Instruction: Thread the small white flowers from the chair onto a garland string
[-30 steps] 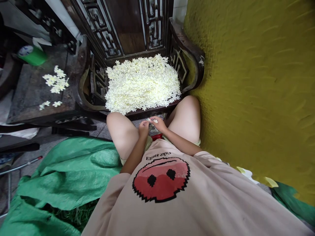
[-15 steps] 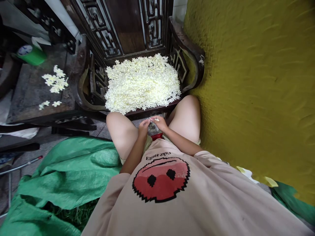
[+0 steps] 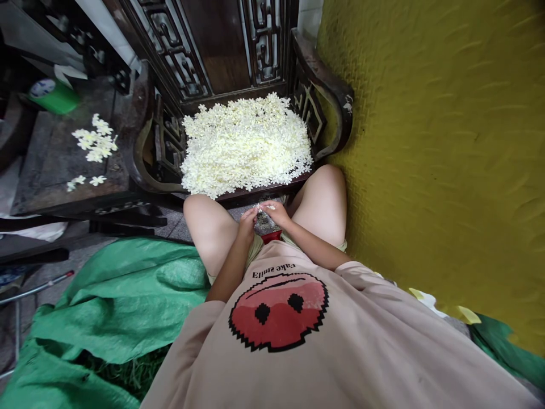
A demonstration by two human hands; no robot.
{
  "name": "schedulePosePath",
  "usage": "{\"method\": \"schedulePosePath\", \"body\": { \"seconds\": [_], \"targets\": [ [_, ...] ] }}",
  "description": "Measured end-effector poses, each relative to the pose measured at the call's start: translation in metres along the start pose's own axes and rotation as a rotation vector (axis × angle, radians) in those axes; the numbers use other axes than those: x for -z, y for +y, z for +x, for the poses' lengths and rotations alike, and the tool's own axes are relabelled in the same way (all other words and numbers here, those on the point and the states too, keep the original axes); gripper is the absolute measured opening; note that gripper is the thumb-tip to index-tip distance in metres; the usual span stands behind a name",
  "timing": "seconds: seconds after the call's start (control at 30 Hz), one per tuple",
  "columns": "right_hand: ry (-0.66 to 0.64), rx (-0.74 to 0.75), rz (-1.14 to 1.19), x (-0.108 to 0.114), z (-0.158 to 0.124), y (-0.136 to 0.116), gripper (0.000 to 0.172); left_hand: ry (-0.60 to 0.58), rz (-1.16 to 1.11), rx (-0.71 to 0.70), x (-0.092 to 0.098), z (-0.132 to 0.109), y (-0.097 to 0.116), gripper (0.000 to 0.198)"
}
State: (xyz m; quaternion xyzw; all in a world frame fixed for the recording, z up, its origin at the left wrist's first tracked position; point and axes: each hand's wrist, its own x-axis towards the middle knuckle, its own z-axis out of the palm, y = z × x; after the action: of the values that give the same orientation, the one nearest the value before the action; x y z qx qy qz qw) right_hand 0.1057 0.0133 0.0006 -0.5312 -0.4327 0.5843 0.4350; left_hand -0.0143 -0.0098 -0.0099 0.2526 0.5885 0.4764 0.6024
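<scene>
My left hand [image 3: 248, 222] and right hand [image 3: 276, 213] pinch one flower [image 3: 258, 208] between fingertips, mid-handling; next likely needs gentle grip. Pile [image 3: 247, 145] just ahead.

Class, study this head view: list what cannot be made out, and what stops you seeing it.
Head view throughout.
White bit between the left hand and right hand: too small to identify; which grip holds it is unclear.
Chair seat: buried under the flower pile.
Green tub label: too small to read.
Ground under the green sheet: covered.
</scene>
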Motion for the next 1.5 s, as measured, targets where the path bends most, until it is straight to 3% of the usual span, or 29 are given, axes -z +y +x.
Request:
{"method": "schedulePosePath", "body": {
  "seconds": [0.1, 0.27, 0.37, 0.57, 0.73, 0.8, 0.9, 0.97, 1.1, 1.17, 1.37, 1.5],
  "targets": [
    [-0.013, -0.003, -0.008, 0.0, 0.0, -0.001, 0.021, 0.037, 0.044, -0.022, -0.001, -0.001, 0.0, 0.037],
    [-0.086, 0.021, -0.049, 0.001, -0.002, -0.002, 0.024, 0.178, 0.166, -0.182, -0.002, -0.004, 0.001, 0.025],
    [-0.082, 0.031, -0.103, 0.003, -0.003, -0.002, 0.02, 0.183, 0.242, -0.202, -0.003, -0.006, 0.003, 0.019],
    [0.021, 0.048, -0.162, -0.002, -0.007, -0.002, 0.012, 0.165, 0.332, -0.209, -0.006, -0.008, 0.002, 0.014],
    [0.131, 0.024, -0.111, -0.008, -0.007, 0.001, 0.009, 0.232, 0.283, -0.158, -0.006, -0.005, 0.002, 0.013],
    [0.239, -0.053, -0.054, -0.003, -0.002, 0.001, 0.008, 0.287, 0.23, -0.126, -0.002, -0.003, 0.003, 0.011],
    [0.413, -0.282, 0.14, 0.012, 0.008, -0.003, 0.014, 0.363, 0.131, -0.121, 0.002, -0.001, 0.005, 0.013],
    [0.347, -0.417, 0.318, 0.021, 0.012, -0.008, 0.018, 0.333, 0.104, -0.121, 0.003, -0.001, 0.005, 0.017],
    [-0.107, -0.537, 0.558, 0.021, 0.011, -0.013, 0.025, 0.251, 0.13, -0.098, -0.001, -0.002, 0.004, 0.019],
    [-0.219, -0.55, 0.586, 0.015, 0.008, -0.012, 0.029, 0.261, 0.148, -0.092, -0.004, -0.003, 0.005, 0.017],
    [-0.187, -0.398, 0.341, 0.009, 0.001, -0.006, 0.031, 0.292, 0.209, -0.116, -0.007, -0.008, 0.011, 0.006],
    [-0.111, -0.123, -0.013, 0.007, -0.003, -0.001, 0.03, 0.308, 0.242, -0.132, -0.009, -0.01, 0.015, 0.006]
  ]
}}
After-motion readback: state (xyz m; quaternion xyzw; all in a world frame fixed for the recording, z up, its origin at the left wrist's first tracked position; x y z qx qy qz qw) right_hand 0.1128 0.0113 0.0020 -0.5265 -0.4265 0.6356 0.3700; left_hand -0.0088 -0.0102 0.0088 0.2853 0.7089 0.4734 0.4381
